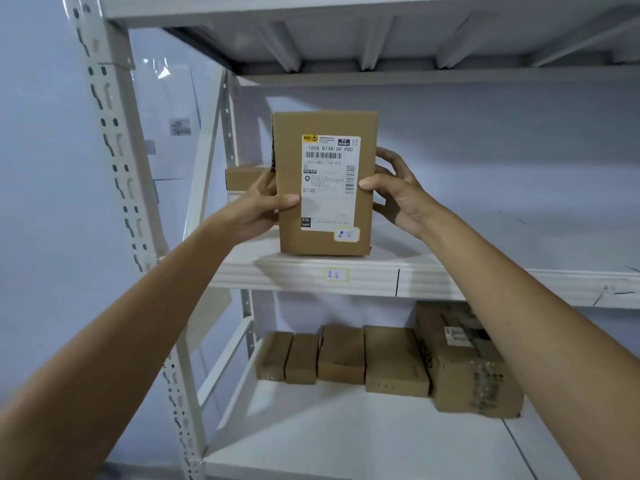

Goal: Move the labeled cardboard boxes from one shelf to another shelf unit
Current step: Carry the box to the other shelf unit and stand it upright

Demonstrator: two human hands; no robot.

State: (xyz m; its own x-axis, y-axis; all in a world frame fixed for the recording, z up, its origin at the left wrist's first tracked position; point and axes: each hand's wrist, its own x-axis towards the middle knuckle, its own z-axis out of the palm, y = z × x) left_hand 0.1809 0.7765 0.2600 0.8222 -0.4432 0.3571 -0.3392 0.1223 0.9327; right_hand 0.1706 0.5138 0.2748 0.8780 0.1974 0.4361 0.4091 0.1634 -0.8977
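Observation:
A brown cardboard box stands upright at the front edge of the white middle shelf. It faces me with a white shipping label and a small handwritten sticker. My left hand grips its left side with the thumb across the front. On the box's right edge, my right hand holds it with the thumb on the front and the fingers behind. A small handwritten tag is stuck on the shelf lip just below the box.
Another cardboard box lies behind my left hand on the same shelf. Several boxes sit in a row on the lower shelf, the largest at the right. A perforated white upright stands at the left. A shelf board runs overhead.

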